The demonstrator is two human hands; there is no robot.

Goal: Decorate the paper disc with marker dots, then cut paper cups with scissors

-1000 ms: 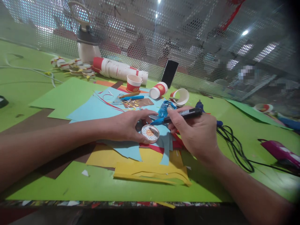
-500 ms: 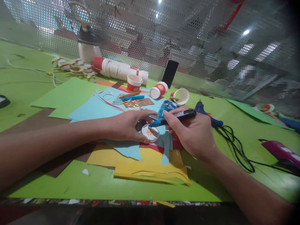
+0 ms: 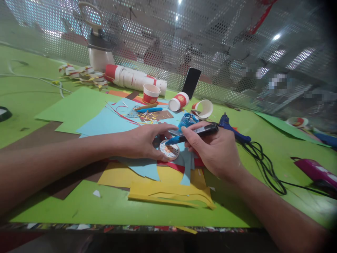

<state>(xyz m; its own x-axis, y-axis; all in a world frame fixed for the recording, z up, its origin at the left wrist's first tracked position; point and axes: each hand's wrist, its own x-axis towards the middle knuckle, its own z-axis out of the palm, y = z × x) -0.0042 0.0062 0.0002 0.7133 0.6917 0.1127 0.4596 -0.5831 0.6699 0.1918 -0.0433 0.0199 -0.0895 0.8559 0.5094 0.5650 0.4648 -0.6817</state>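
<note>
In the middle of the head view, my left hand point(image 3: 147, 142) grips a small round disc, perhaps a paper cup's base point(image 3: 170, 151), by its edge between thumb and fingers. Its white face carries blue dots and an orange pattern at the centre. My right hand point(image 3: 217, 149) is closed on a black marker point(image 3: 202, 131) with a blue-stained front end. The marker's tip meets the disc's upper left part, or hovers just over it. Behind the marker stands a small blue-smeared pot point(image 3: 187, 120). Blue paper scraps point(image 3: 142, 167) lie under the hands.
Behind are paper cups point(image 3: 151, 93), a cup stack point(image 3: 134, 78), a leaning phone point(image 3: 191, 82) and pens point(image 3: 150, 109). A blue glue gun point(image 3: 231, 130) with black cord lies right, near a magenta device point(image 3: 314, 170). Yellow paper point(image 3: 168, 193) lies in front.
The marker's tip has shifted slightly left and down across the disc, my right hand moving with it. My left hand and the disc stay almost where they were.
</note>
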